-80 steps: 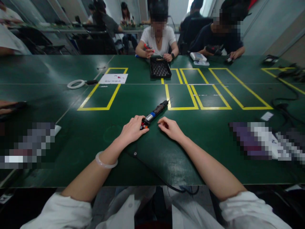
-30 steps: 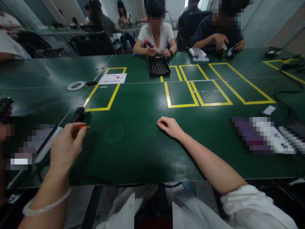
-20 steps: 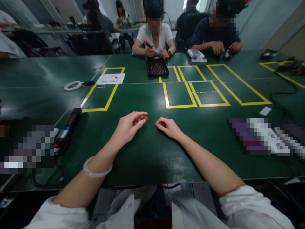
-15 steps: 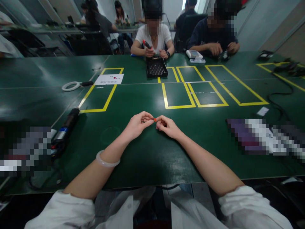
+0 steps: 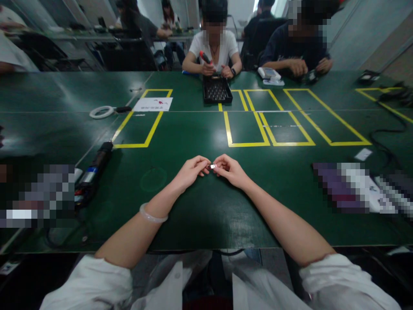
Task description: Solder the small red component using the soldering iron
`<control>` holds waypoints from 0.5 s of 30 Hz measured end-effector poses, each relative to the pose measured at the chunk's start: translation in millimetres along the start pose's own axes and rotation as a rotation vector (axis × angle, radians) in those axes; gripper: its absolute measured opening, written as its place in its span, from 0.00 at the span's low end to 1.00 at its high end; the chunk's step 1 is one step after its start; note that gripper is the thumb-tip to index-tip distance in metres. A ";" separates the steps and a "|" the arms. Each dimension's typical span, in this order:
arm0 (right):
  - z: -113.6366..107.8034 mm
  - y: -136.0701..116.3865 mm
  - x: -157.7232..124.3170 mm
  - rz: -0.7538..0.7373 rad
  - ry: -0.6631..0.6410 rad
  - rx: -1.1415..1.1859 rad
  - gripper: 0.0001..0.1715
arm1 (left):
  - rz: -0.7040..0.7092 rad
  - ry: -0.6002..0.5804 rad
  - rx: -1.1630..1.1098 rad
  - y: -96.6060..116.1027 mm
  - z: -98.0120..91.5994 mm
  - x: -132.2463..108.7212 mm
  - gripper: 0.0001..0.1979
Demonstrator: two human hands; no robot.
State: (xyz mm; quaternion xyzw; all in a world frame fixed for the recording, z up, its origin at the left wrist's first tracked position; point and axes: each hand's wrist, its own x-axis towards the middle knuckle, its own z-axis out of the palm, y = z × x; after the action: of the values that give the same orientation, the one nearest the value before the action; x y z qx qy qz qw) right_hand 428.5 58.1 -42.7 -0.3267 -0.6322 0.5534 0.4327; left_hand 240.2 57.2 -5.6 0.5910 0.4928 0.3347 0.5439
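A small shiny piece [image 5: 213, 166], silvery with a hint of red, is pinched between both my hands just above the green table [image 5: 206, 224]. Its kind is too small to make out. My left hand [image 5: 194, 169] grips its left end with thumb and fingertips. From the other side, my right hand [image 5: 231, 169] has thumb and forefinger closed on the right end. The fingertips cover much of the piece.
Yellow tape [image 5: 248, 144] marks rectangles on the table. A black electric screwdriver [image 5: 97, 163] lies left, near a white cable coil [image 5: 101, 112] and a paper sheet [image 5: 155, 104]. Across sit two people, one behind a black tray [image 5: 217, 91]. A blurred-out purple item [image 5: 335, 185] lies right.
The small piece has been turned: its silvery side now shows where an orange-red spot showed before. Both hands stay together, and the whole view has shifted slightly.
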 end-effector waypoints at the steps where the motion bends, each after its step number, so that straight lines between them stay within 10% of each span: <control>1: 0.0 0.4 0.2 0.002 0.005 0.007 0.19 | -0.008 -0.008 -0.003 -1.4 -0.1 0.6 0.16; 15: -2.0 0.7 0.7 0.001 0.006 0.032 0.21 | 0.106 -0.063 0.047 -5.0 3.1 -3.1 0.16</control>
State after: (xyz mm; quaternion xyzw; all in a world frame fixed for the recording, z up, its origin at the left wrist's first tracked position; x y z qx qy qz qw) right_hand 430.0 59.6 -43.2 -0.3218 -0.6217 0.5628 0.4396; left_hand 241.1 52.9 -10.6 0.6392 0.4508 0.3327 0.5268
